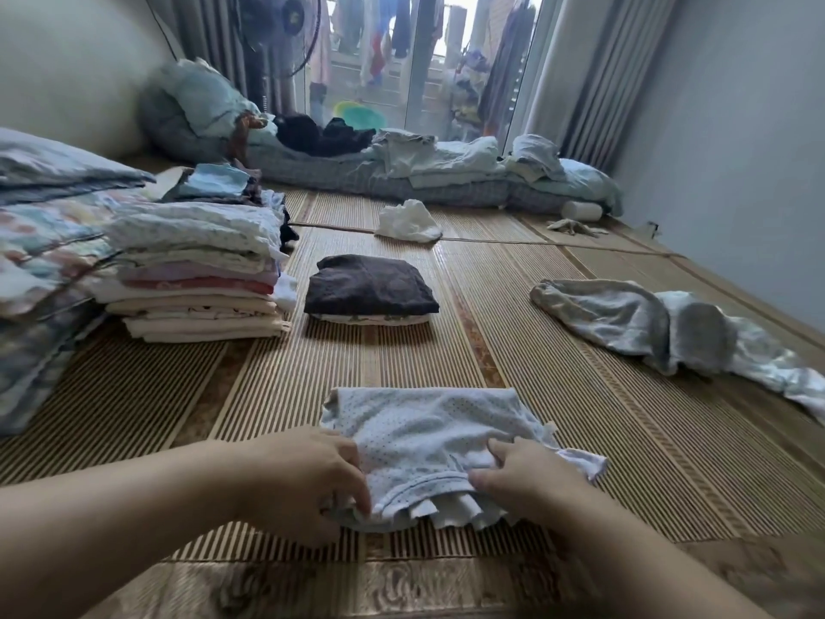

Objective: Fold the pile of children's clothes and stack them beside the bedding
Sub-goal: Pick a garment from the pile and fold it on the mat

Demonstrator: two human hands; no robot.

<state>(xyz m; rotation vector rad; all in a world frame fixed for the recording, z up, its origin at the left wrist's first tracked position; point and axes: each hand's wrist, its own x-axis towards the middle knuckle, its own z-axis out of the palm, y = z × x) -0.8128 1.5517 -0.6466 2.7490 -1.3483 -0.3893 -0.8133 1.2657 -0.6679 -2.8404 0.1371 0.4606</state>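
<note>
Pale dotted garment [428,422], partly folded on mat [580,440]; left hand [303,480] and right hand [531,480] pinch its near hem.

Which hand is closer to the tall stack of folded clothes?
Left. The left hand lies below and slightly right of the stack, gripping the dotted garment. The right hand grips the same garment farther right.

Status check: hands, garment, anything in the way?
Both hands, left hand and right hand, gripping the dotted white garment on the mat. Half-folded, not stacked. Path to folded stack clear.
</note>
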